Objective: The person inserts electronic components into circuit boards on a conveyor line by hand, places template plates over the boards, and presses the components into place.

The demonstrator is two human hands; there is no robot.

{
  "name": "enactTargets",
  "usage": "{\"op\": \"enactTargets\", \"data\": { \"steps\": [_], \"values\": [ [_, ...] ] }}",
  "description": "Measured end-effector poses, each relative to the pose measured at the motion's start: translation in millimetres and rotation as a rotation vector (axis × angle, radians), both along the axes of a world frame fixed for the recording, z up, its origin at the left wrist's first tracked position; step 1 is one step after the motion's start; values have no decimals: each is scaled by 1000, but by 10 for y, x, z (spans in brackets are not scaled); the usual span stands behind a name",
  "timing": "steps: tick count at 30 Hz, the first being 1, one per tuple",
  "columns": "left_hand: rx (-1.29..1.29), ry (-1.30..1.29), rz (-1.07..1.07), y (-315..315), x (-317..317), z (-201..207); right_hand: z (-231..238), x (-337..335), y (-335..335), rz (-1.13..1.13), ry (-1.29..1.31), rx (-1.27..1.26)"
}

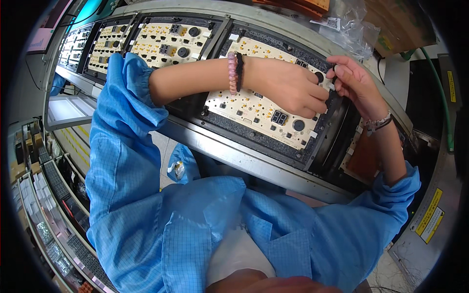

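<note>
A cream circuit board (239,110) lies in a dark speckled carrier frame (234,128), with black two-digit displays (279,117) and round black components (298,125) on it. My left hand (293,90) reaches across its right half from the left. Its fingers are curled down near the board's right edge, and their tips are hidden. Just beyond that edge, my right hand (359,83) is raised with thumb and forefinger bent together round a small black part (334,78), whose kind I cannot make out. The other right fingers are curled in.
More populated boards (168,44) sit in frames along the metal-railed line (229,156) to the left. An orange-brown plate (364,154) lies at right. Clear plastic bags (349,31) and a cardboard box (400,24) are behind. Racks of parts (53,195) stand lower left.
</note>
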State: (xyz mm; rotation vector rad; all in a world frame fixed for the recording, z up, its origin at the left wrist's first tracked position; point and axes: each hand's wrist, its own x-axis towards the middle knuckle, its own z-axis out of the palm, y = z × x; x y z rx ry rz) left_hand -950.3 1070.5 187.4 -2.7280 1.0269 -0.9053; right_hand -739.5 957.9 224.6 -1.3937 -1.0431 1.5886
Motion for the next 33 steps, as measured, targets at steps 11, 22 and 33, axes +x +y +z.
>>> {"op": "enactTargets", "data": {
  "steps": [11,22,33],
  "values": [
    [-63,46,5,-17,1,-12,-29,12,-29,-31,-33,29],
    [-126,42,108,28,-453,215,101,-268,-342,-39,-204,220],
    [-104,176,385,410,-1214,160,-70,-421,-727,695,-1190,1145]
  ]
}}
